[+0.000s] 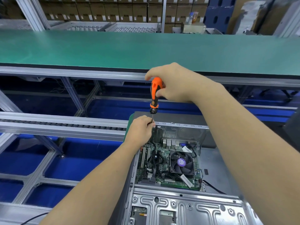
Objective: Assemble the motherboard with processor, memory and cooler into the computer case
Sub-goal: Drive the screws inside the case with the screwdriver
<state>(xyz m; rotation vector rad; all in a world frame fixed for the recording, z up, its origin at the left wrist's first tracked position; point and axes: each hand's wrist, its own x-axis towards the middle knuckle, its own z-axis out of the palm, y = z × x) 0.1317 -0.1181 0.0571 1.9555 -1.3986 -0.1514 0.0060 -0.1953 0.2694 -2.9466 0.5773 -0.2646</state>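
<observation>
Above the motherboard [164, 161], right hand [175, 83] clenched round the screwdriver [155, 93] handle, left hand [140, 127] pinching its shaft.

- Screwdriver [154, 93]: orange handle with black grip patches.
- Motherboard [162, 166]: green.
- Cooler fan [181, 163]: black, purple hub sticker.
- Bench mat [113, 49]: teal green.
- Floor [73, 166]: blue.
</observation>
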